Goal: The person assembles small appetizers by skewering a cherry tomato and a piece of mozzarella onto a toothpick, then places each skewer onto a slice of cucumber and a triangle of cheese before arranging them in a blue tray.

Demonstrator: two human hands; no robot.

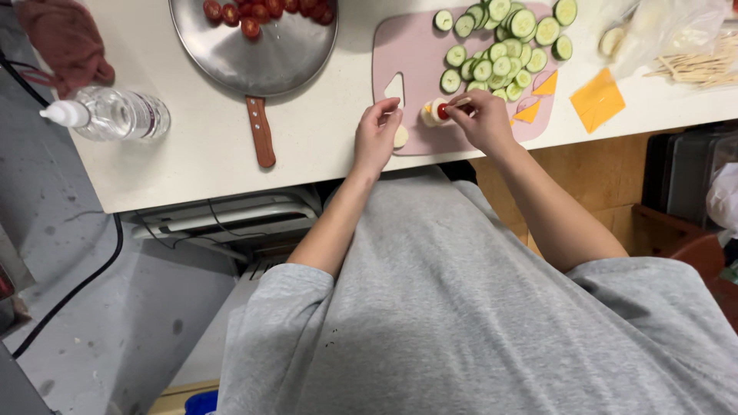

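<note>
My right hand (486,119) pinches a small skewered stack (435,112) of pale banana slices and a red tomato half over the pink cutting board (411,58). A toothpick juts out of the stack toward my fingers. My left hand (377,134) rests at the board's near left edge, its fingers curled around a pale banana slice (400,137). Sliced cucumber rounds (500,46) lie heaped on the board's far right. Small orange cheese triangles (529,112) lie by my right hand.
A steel pan (261,54) with a wooden handle holds halved cherry tomatoes (261,11). A plastic water bottle (115,114) lies at left beside a reddish cloth (65,38). An orange cheese slice (597,100), toothpicks (696,68) and a plastic bag (669,27) are at right.
</note>
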